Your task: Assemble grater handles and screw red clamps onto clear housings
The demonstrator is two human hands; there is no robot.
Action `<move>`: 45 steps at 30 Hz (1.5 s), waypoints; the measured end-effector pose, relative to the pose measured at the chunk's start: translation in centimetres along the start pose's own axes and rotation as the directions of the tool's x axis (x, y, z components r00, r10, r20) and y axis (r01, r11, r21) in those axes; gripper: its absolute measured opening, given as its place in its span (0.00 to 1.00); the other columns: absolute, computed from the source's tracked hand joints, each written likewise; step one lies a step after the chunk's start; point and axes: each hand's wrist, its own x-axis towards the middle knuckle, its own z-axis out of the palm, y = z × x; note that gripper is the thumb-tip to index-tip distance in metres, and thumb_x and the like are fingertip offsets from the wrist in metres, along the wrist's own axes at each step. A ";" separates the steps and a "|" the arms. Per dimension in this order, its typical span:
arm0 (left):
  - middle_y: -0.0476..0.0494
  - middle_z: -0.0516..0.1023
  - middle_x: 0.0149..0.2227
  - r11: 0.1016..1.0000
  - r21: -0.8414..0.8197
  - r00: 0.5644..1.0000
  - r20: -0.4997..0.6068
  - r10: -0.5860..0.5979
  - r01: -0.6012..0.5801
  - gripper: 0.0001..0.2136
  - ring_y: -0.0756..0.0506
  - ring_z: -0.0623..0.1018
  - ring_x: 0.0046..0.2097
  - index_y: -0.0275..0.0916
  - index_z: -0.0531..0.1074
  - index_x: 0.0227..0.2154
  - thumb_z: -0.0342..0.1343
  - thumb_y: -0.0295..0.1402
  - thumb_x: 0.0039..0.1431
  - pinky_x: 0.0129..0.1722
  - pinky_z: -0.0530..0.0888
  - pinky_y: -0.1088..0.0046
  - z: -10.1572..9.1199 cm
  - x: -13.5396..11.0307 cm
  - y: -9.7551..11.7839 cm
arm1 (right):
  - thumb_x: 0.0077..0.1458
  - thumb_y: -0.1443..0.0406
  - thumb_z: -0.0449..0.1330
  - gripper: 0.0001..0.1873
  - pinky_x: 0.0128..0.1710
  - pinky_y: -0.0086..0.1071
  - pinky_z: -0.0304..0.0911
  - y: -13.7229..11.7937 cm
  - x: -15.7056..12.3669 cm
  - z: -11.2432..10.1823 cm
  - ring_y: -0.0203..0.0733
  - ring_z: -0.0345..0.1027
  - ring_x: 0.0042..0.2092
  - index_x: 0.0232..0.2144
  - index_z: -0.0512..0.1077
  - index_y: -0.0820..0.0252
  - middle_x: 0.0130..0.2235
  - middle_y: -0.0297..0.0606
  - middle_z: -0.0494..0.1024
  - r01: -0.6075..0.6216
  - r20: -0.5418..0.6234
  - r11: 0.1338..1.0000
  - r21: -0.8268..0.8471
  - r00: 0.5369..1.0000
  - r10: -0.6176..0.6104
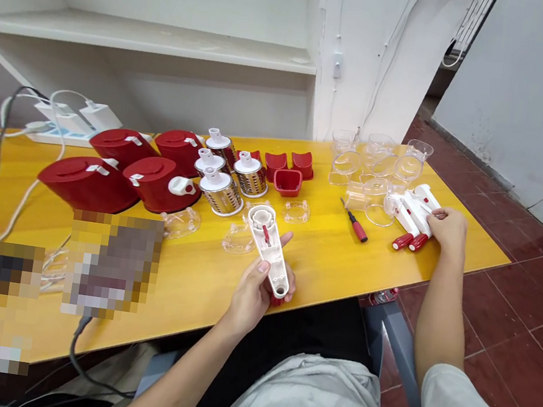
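My left hand (259,289) is closed around a white crank handle (270,244) with a red knob at its near end, holding it up over the yellow table (323,265). My right hand (447,229) reaches to the right side of the table and rests its fingers on a row of white handles with red knobs (416,217). A small red-handled screwdriver (356,222) lies between the two hands.
Red grater bodies (119,172), metal drum blades (226,184), red cups (289,169) and clear plastic hoppers (377,168) fill the far half of the table. A power strip with cables (68,118) lies at the far left. Clear plastic covers (239,239) lie mid-table.
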 end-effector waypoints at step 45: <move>0.45 0.84 0.35 0.990 -0.011 0.976 0.172 0.138 -0.138 0.32 0.51 0.75 0.24 0.40 0.69 0.58 0.60 0.66 0.74 0.24 0.70 0.74 -0.2 -0.4 -1.7 | 0.68 0.43 0.60 0.32 0.65 0.24 0.78 -18.3 -27.1 8.9 0.21 0.72 0.54 0.48 0.76 0.71 0.49 0.41 0.80 0.562 0.079 0.435 0.704 0.547 -0.834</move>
